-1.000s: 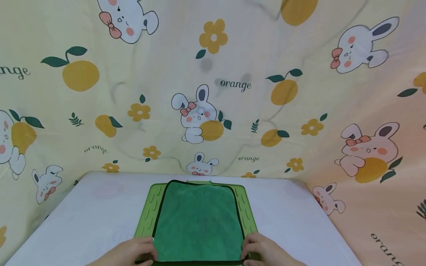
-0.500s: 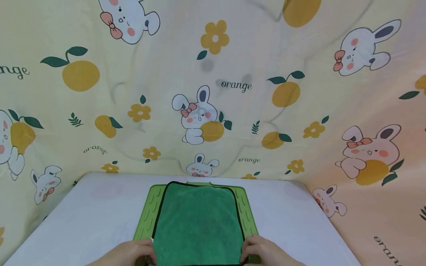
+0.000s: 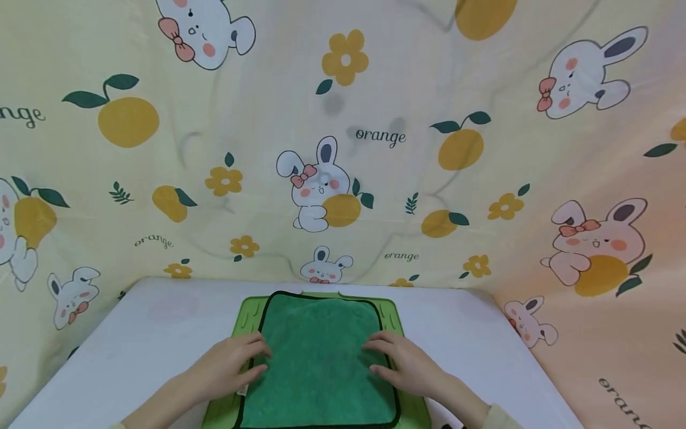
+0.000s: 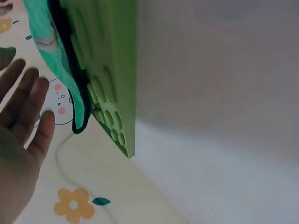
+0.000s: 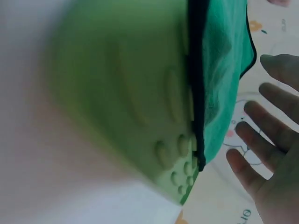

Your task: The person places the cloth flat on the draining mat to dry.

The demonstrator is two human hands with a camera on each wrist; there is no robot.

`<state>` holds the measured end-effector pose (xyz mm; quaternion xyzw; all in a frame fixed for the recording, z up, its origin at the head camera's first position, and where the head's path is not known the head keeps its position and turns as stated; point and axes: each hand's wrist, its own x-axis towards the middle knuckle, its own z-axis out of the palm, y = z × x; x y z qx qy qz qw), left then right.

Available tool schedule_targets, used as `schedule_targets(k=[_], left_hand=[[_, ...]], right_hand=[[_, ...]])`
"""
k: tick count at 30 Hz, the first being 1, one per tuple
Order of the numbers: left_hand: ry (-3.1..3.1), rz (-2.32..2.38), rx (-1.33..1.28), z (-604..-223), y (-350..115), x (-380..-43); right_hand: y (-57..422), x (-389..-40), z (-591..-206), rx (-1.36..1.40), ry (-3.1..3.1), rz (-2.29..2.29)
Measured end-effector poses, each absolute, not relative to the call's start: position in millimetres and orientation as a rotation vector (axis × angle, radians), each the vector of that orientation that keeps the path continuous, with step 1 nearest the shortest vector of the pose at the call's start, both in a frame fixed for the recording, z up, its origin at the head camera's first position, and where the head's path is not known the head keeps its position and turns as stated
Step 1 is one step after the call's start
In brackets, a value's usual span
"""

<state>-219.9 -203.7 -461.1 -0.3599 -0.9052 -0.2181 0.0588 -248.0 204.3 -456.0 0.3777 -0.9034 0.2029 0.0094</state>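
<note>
A green towel with black edging lies spread over a light green plastic washboard with raised ridges. My left hand hovers at the towel's left edge, fingers relaxed and apart. Mirroring it, my right hand is over the right edge, its fingers loosely spread. Neither hand grips anything. In the left wrist view a small white tag shows on the towel's edge, and the towel's corner stands a little off the ridges. The right wrist view has the towel's black border running along the ridged board.
The washboard rests on a white table. Behind and at both sides hangs a pale curtain printed with rabbits and oranges. A small dark thing shows at the bottom edge, near the right forearm.
Both hands have let go of the towel's near corners and moved forward to its sides, fingers now loosened. The towel's near edge and rounded right corner now show.
</note>
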Motion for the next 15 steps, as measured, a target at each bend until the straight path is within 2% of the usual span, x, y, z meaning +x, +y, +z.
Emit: schedule_targets(k=[7, 15], left_hand=[[-2.850, -0.430, -0.961, -460, -181, -250], [-3.020, -0.400, -0.896, -465, -173, -281]], right_hand=[[180, -287, -459, 1.144, -2.900, 0.524], [163, -314, -466, 1.156, -3.028, 0.395]])
